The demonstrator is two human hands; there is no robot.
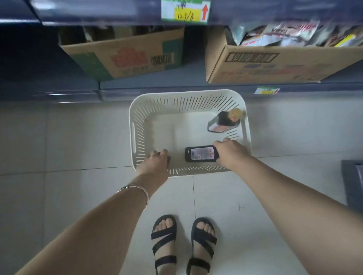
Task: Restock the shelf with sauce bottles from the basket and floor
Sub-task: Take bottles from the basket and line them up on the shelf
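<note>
A white slotted basket point(187, 99) stands on the tiled floor below the dark shelf point(153, 90). Inside it a dark sauce bottle point(200, 153) lies on its side near the front wall, and my right hand point(231, 152) is closed around its right end. A second dark bottle point(224, 121) with a gold cap leans in the far right corner. My left hand point(156, 162) reaches into the near left corner, fingers curled over something dark that it mostly hides.
Two cardboard boxes sit on the bottom shelf: one with red print point(129, 56) at left, one full of packets point(283, 58) at right. A price tag point(185, 9) hangs on the shelf edge above. My sandalled feet point(181, 247) stand just behind the basket. A dark object point(361, 185) lies at right.
</note>
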